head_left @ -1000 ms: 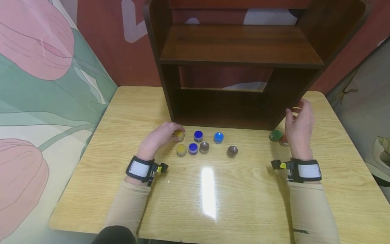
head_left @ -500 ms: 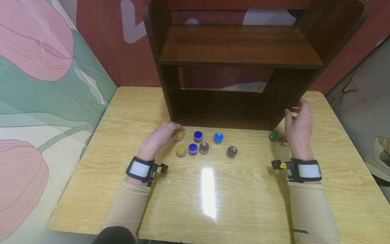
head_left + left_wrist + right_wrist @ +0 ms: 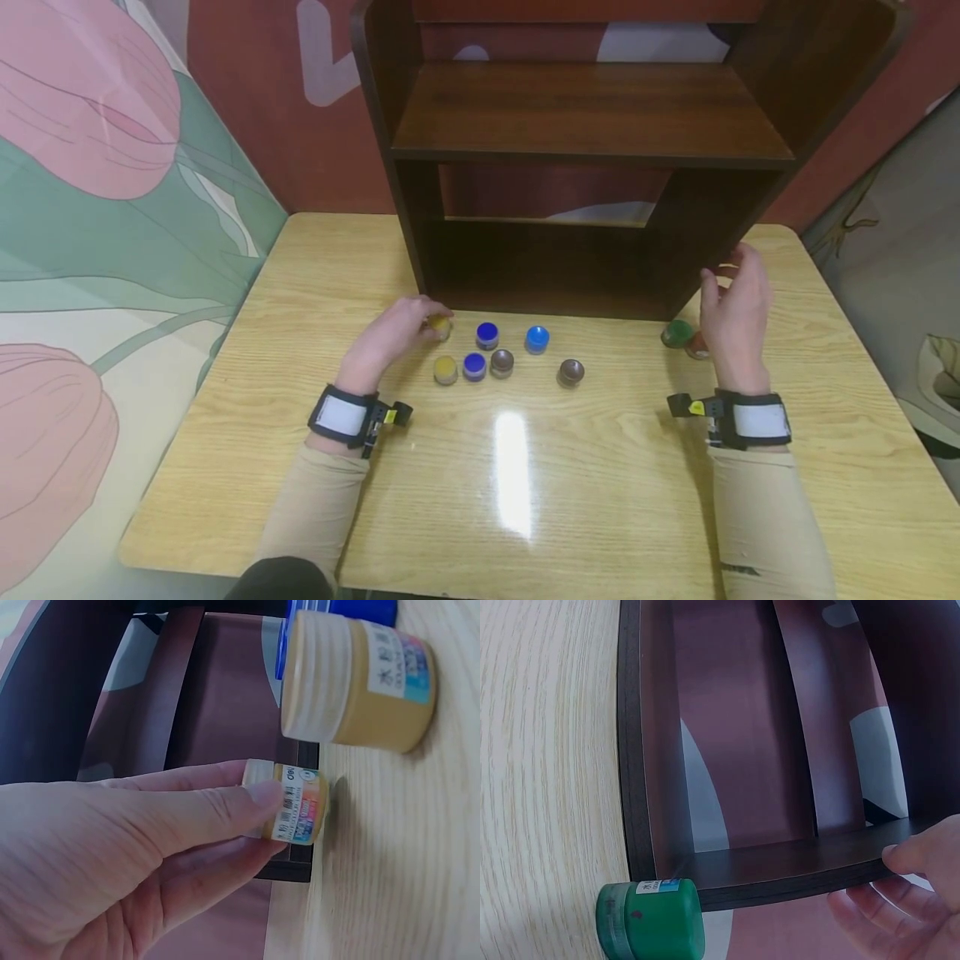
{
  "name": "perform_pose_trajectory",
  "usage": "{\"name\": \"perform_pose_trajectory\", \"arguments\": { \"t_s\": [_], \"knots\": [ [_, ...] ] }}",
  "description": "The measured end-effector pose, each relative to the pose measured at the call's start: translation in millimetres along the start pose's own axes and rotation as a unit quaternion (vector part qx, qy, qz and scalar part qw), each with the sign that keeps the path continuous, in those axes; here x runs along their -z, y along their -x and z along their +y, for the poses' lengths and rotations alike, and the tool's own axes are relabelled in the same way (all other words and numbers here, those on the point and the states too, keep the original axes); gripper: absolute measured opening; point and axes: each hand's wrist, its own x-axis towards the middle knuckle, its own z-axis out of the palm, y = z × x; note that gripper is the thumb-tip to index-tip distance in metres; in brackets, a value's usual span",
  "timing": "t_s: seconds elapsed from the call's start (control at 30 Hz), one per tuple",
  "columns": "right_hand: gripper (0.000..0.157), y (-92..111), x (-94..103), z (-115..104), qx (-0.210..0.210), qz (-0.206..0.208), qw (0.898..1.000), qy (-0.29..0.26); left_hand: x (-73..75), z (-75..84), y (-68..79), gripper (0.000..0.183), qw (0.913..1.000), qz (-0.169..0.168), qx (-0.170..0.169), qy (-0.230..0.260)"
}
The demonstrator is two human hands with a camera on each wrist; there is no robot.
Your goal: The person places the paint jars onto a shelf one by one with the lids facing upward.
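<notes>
My left hand (image 3: 390, 337) pinches a small yellow paint jar (image 3: 300, 806) between thumb and fingers, close by the shelf's front left corner. In the left wrist view a shadow falls on the table beside its base. A second yellow paint jar (image 3: 446, 370) stands nearer to me. My right hand (image 3: 738, 321) grips the right side panel of the dark brown bookshelf (image 3: 802, 881), thumb at its front edge and fingers along the outer face. Below that hand, a green paint jar (image 3: 664, 919) stands by the panel; a reddish-brown jar (image 3: 698, 345) is partly hidden behind the wrist.
Two dark blue jars (image 3: 487, 336), a light blue jar (image 3: 537, 339) and two greyish-brown jars (image 3: 572, 372) stand on the wooden table (image 3: 600, 500) in front of the bookshelf. A painted wall (image 3: 300, 150) rises behind and to the left.
My left hand has shifted slightly away from me, towards the shelf, with the yellow paint jar. The right hand and the other jars stay where they were.
</notes>
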Motion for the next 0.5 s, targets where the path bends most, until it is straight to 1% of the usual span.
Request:
{"name": "perform_pose_trajectory", "arguments": {
  "t_s": [0.37,0.5],
  "knots": [
    [0.044,0.2,0.4,-0.2,-0.002,-0.003,1.0,0.002,1.8,-1.8,-1.2,0.042,0.9994,0.02,-0.027,0.009],
    [0.043,-0.1,0.2,0.2,-0.001,-0.002,1.0,0.004,3.0,-0.5,-1.3,0.043,0.9992,0.026,-0.028,0.009]
  ]
}}
